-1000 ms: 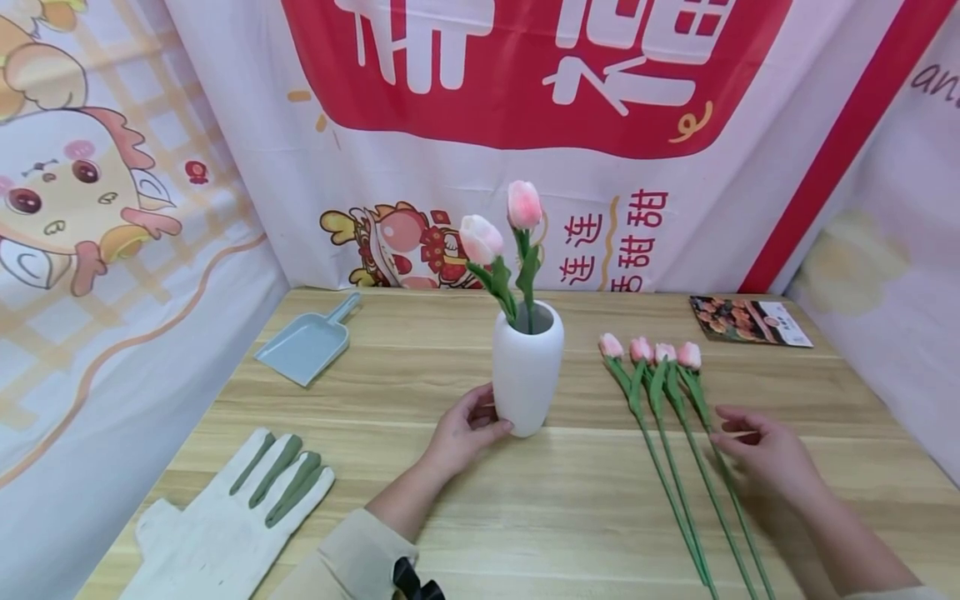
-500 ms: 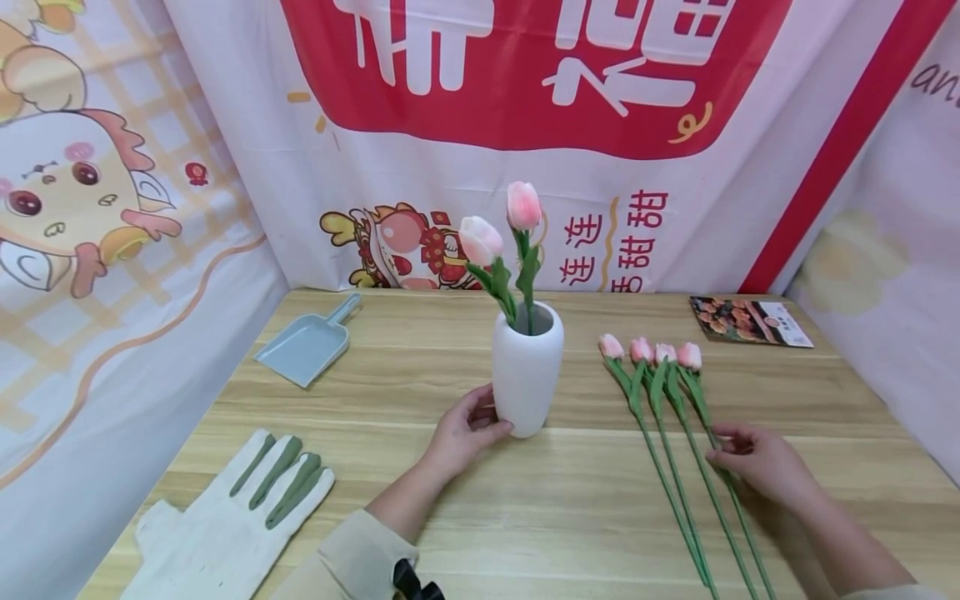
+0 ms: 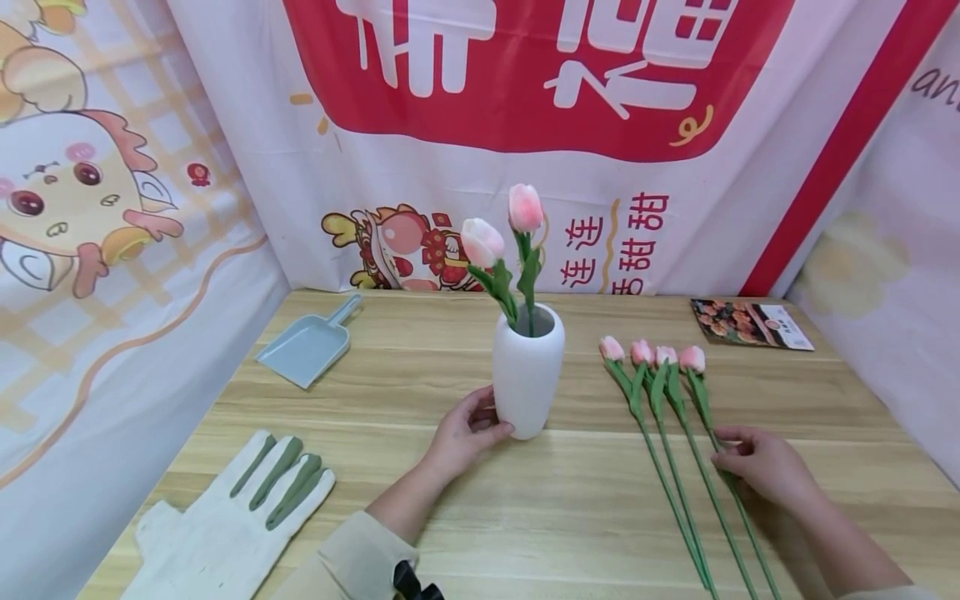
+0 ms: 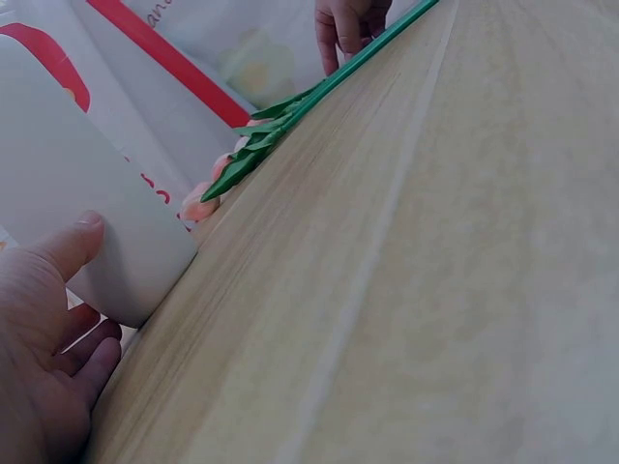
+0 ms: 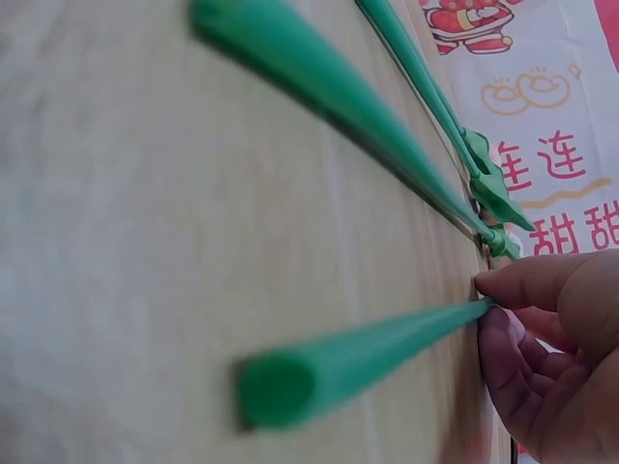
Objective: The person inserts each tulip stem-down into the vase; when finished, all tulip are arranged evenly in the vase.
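A white vase [image 3: 528, 375] stands upright on the table with two pink-white tulips [image 3: 504, 242] in it. My left hand [image 3: 463, 435] grips the vase low on its left side, thumb in front and fingers curled behind. Several pink tulips [image 3: 654, 392] with long green stems lie side by side to the right of the vase. With thumb and fingers my right hand [image 3: 768, 467] pinches the stem of the rightmost tulip [image 3: 693, 362], below its leaf. In the right wrist view that stem [image 5: 377, 348] runs from the fingertips towards the camera.
A grey-blue dustpan [image 3: 306, 346] lies at the back left of the wooden table [image 3: 570, 517]. A white and green glove [image 3: 225, 525] is at the front left. A printed card [image 3: 750, 323] lies at the back right, near the printed cloth [image 3: 450, 167].
My right hand has come down slightly and now pinches the rightmost stem. That tulip has shifted a little to the right, away from the others. The left hand and vase stay put.
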{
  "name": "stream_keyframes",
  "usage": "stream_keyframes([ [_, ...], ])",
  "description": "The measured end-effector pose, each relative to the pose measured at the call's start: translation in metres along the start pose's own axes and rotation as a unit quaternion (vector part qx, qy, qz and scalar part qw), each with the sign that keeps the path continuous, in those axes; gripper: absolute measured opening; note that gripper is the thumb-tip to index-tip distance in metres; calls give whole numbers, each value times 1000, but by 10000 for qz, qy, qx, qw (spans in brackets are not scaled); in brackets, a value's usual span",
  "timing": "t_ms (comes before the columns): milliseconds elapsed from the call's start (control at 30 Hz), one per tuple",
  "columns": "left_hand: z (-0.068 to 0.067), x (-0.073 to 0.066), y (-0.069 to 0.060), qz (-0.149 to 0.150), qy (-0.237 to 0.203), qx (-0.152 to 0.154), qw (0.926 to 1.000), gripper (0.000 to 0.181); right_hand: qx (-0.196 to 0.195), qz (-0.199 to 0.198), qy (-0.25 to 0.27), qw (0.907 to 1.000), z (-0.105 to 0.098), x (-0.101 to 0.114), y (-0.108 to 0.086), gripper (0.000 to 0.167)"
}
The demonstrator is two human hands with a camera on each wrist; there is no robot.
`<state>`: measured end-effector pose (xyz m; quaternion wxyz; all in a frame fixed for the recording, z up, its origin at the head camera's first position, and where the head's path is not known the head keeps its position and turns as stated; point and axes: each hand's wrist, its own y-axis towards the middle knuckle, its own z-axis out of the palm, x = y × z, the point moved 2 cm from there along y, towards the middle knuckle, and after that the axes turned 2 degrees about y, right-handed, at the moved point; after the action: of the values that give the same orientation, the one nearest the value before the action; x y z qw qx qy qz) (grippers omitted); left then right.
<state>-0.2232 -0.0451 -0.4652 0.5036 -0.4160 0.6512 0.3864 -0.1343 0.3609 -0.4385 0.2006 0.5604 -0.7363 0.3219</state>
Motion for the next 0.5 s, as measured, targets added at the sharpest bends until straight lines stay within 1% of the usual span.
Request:
stream_keyframes([
  [133, 0, -1, -1, 7, 56, 47, 10000, 60, -26, 60, 33, 10000, -2, 0, 0, 54],
  [367, 0, -2, -2, -40, 27, 44, 10000, 60, -217, -5, -60, 9997, -8, -1, 0, 55],
  [500, 0, -2, -2, -5, 28, 50, 10000, 60, -272, -99, 189, 9994, -12, 1, -1, 54],
])
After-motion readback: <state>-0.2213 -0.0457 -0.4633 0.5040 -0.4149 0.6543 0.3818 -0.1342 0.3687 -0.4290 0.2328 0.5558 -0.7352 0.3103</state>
